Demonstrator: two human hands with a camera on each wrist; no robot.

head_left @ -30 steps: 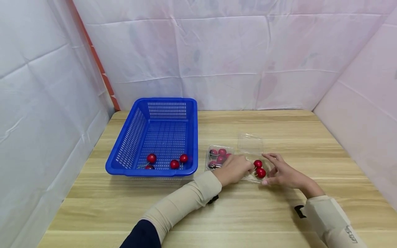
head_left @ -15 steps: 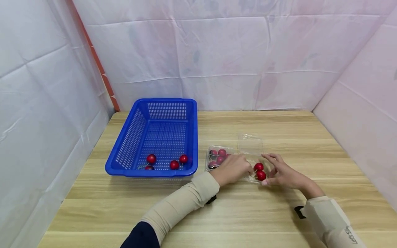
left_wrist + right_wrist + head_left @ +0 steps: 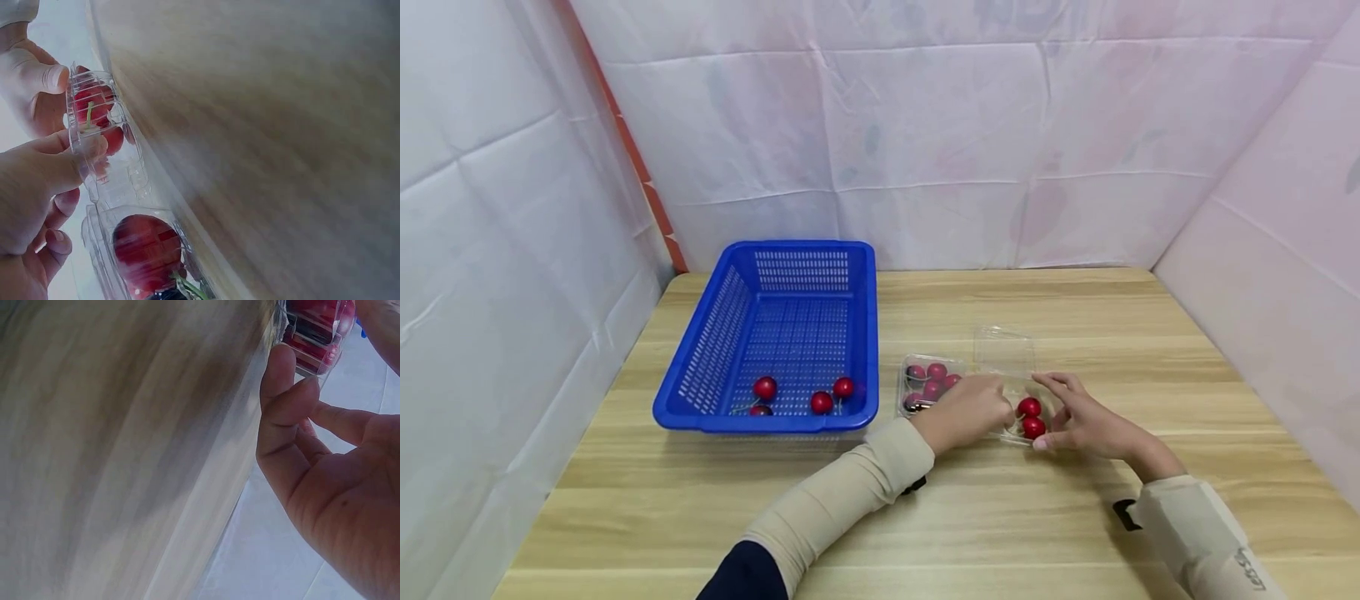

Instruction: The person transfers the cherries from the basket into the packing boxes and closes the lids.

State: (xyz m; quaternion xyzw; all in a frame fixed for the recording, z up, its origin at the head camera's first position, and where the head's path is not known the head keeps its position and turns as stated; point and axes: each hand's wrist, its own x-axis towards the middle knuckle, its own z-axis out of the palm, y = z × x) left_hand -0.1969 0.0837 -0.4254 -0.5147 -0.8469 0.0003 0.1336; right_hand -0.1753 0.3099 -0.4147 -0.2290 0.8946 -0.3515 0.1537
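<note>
My left hand [image 3: 972, 410] reaches over the left part of an open clear plastic clamshell box [image 3: 142, 181], fingertips inside beside two red cherries [image 3: 1031, 417]. In the left wrist view, its other fingers are curled; I cannot tell whether the fingertips pinch a stem or only press. My right hand [image 3: 1086, 422] holds the box's right side, thumb at the front edge and index finger at the back. The box's clear lid [image 3: 1004, 350] lies folded back. Left of it, partly behind my left hand, a second clear box [image 3: 904, 385] holds several cherries.
A blue plastic basket [image 3: 868, 333] stands at the left of the wooden table [image 3: 1000, 533], with several cherries [image 3: 765, 388] at its near end. White cloth walls [image 3: 925, 125] border the table's back and sides.
The two cherries in the open box have shifted slightly right and toward me. My left fingers have moved a little within the box; my right hand has stayed at its right side.
</note>
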